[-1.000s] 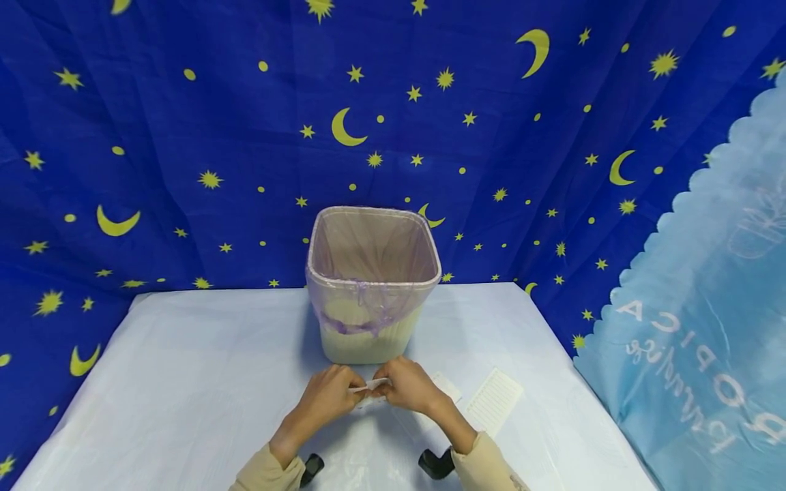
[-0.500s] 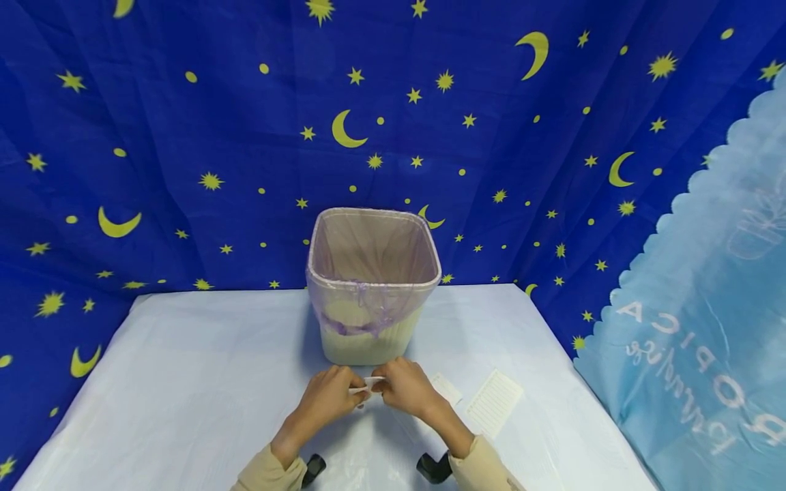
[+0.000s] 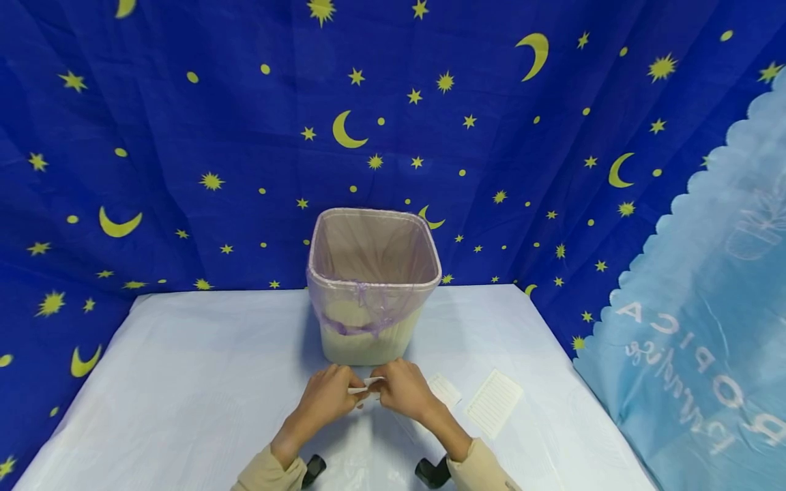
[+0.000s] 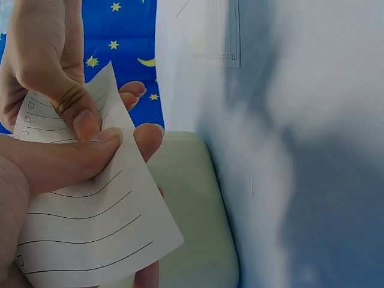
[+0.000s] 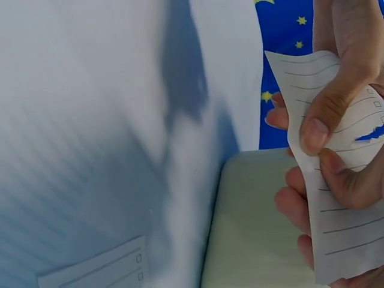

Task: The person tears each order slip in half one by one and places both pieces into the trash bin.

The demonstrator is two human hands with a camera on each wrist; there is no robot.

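A white lined sheet of paper with small checkboxes is held between both hands, just in front of the bin. My left hand pinches it between thumb and fingers. Close beside it my right hand pinches the same sheet, the two thumbs almost meeting. In the right wrist view the paper has a ragged tear at its edge, where blue shows through between the thumbs. The left wrist view shows the paper bending in a wave, with fingers of both hands behind it.
A pale waste bin lined with a translucent purple bag stands at the table's back. Two more lined sheets, a nearer-in sheet and an outer sheet, lie right of the hands. A starry blue curtain hangs behind.
The sheet between the hands has twisted, its right part rising slightly against the left. Both hands have stayed in nearly the same place.
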